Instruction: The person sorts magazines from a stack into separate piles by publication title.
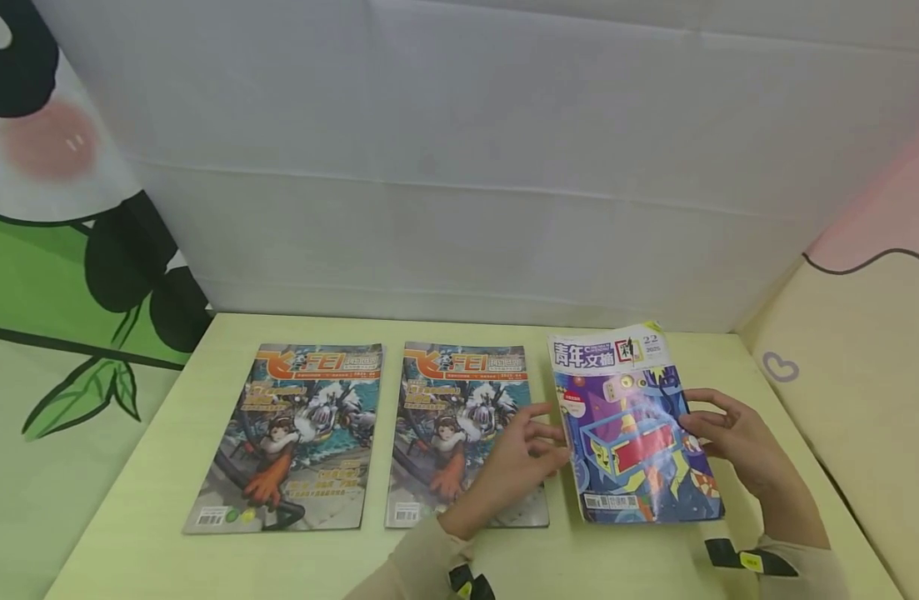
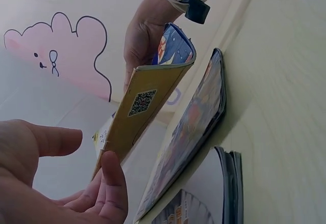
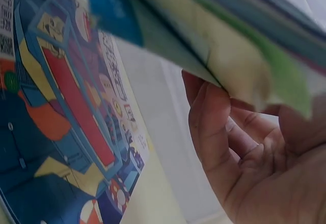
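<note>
Slanting between a relaxed left hand [image 1: 521,460] and a right hand [image 1: 740,442] pinching its edge, one raised purple magazine [image 1: 631,433].

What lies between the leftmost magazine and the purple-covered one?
In the head view, a middle magazine lies between the leftmost magazine and the purple magazine, with the left hand over the middle one's right edge.

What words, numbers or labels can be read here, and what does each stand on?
"青年文摘": right magazine, masthead.
"彩": same cover, boxed beside the masthead.
"22": same cover, top right corner.
"2025": same cover, under the 22.
"FEI": orange masthead of both left magazine and middle magazine.
Too small or blurred: remaining cover print, barcode digits, and the yellow label on the right wristband.
</note>
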`<state>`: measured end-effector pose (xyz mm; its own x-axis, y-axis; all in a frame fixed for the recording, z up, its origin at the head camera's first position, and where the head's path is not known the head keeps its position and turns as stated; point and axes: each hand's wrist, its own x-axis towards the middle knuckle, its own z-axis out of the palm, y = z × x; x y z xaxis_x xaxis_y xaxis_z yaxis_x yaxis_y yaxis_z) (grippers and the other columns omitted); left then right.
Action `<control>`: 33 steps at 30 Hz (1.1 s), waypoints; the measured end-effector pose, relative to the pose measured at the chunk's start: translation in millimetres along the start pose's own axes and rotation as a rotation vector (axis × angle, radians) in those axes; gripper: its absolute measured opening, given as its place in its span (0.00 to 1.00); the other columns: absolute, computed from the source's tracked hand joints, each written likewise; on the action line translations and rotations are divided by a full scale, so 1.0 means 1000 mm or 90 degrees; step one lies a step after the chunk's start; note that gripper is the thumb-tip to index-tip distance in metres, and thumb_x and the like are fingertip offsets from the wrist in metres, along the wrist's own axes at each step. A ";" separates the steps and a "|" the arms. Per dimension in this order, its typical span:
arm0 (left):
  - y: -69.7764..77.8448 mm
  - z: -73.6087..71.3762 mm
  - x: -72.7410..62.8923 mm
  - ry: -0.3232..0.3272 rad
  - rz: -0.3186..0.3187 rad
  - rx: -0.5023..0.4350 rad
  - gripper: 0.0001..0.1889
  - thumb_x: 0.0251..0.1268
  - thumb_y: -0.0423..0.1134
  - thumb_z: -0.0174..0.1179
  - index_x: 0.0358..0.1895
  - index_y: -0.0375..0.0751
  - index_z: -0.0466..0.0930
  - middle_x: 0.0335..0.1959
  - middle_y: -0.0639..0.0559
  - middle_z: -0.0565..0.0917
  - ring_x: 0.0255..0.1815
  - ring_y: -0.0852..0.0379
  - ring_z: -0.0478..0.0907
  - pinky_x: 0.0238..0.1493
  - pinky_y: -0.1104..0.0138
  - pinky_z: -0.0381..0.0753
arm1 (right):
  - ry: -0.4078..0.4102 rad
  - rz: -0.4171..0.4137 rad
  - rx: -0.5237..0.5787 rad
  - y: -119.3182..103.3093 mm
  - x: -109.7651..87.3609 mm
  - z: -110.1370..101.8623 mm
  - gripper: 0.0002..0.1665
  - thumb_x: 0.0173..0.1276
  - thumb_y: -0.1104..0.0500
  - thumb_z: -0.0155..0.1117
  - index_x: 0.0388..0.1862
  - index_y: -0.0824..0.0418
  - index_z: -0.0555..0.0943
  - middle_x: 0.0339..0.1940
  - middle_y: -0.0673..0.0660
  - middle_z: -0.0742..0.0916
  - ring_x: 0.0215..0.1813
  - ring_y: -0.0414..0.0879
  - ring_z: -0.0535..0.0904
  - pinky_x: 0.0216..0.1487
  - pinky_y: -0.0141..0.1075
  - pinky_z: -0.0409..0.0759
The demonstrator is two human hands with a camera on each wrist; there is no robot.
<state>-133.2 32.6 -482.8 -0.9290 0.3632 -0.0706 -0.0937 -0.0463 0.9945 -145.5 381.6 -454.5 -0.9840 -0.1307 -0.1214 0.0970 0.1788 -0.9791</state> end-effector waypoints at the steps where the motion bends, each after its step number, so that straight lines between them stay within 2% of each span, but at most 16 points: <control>1: -0.001 0.002 0.001 -0.006 -0.004 -0.005 0.38 0.72 0.29 0.72 0.81 0.32 0.67 0.60 0.39 0.88 0.53 0.49 0.88 0.47 0.63 0.93 | 0.005 0.005 -0.001 0.001 0.000 -0.002 0.22 0.86 0.69 0.61 0.58 0.40 0.87 0.42 0.46 0.96 0.40 0.42 0.93 0.40 0.36 0.92; 8: -0.009 0.010 0.002 -0.051 -0.032 -0.068 0.43 0.72 0.31 0.72 0.86 0.36 0.61 0.69 0.40 0.84 0.60 0.49 0.86 0.56 0.58 0.91 | 0.028 0.035 -0.027 0.010 0.001 -0.011 0.20 0.87 0.67 0.62 0.59 0.40 0.86 0.43 0.45 0.95 0.40 0.43 0.92 0.41 0.36 0.92; 14: -0.013 0.015 0.002 -0.089 -0.050 -0.057 0.44 0.75 0.34 0.71 0.88 0.38 0.58 0.77 0.40 0.79 0.66 0.48 0.83 0.66 0.51 0.86 | 0.050 0.059 -0.061 0.018 0.003 -0.014 0.18 0.87 0.64 0.62 0.59 0.39 0.86 0.42 0.42 0.95 0.39 0.42 0.92 0.41 0.35 0.91; 19: -0.019 0.018 0.005 -0.096 -0.076 -0.070 0.44 0.75 0.34 0.71 0.88 0.39 0.58 0.80 0.41 0.76 0.69 0.47 0.82 0.71 0.46 0.82 | 0.059 0.083 -0.088 0.024 0.005 -0.014 0.14 0.88 0.61 0.62 0.62 0.44 0.84 0.43 0.40 0.94 0.40 0.42 0.91 0.43 0.36 0.91; 23: -0.024 0.019 0.008 -0.099 -0.084 -0.078 0.42 0.77 0.35 0.70 0.88 0.40 0.58 0.81 0.41 0.75 0.71 0.46 0.81 0.73 0.45 0.81 | 0.069 0.096 -0.106 0.026 0.005 -0.014 0.14 0.89 0.58 0.62 0.67 0.54 0.82 0.44 0.39 0.93 0.41 0.43 0.91 0.44 0.37 0.91; 28: -0.028 0.021 0.010 -0.111 -0.078 -0.090 0.41 0.77 0.34 0.70 0.87 0.37 0.58 0.80 0.39 0.76 0.72 0.43 0.81 0.73 0.48 0.82 | 0.093 0.108 -0.131 0.029 0.006 -0.012 0.25 0.89 0.56 0.61 0.74 0.71 0.74 0.45 0.42 0.92 0.41 0.43 0.90 0.44 0.37 0.91; 33: -0.029 0.020 0.009 -0.114 -0.079 -0.083 0.40 0.78 0.33 0.69 0.87 0.38 0.59 0.78 0.39 0.75 0.73 0.40 0.81 0.73 0.47 0.82 | 0.110 0.122 -0.146 0.031 0.007 -0.012 0.31 0.90 0.56 0.60 0.78 0.76 0.69 0.46 0.44 0.91 0.41 0.42 0.90 0.43 0.37 0.91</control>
<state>-131.5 55.5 -510.6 -0.8307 0.5319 -0.1646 -0.2589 -0.1074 0.9599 -151.5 397.8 -484.3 -0.9637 0.0900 -0.2514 0.2661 0.4019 -0.8762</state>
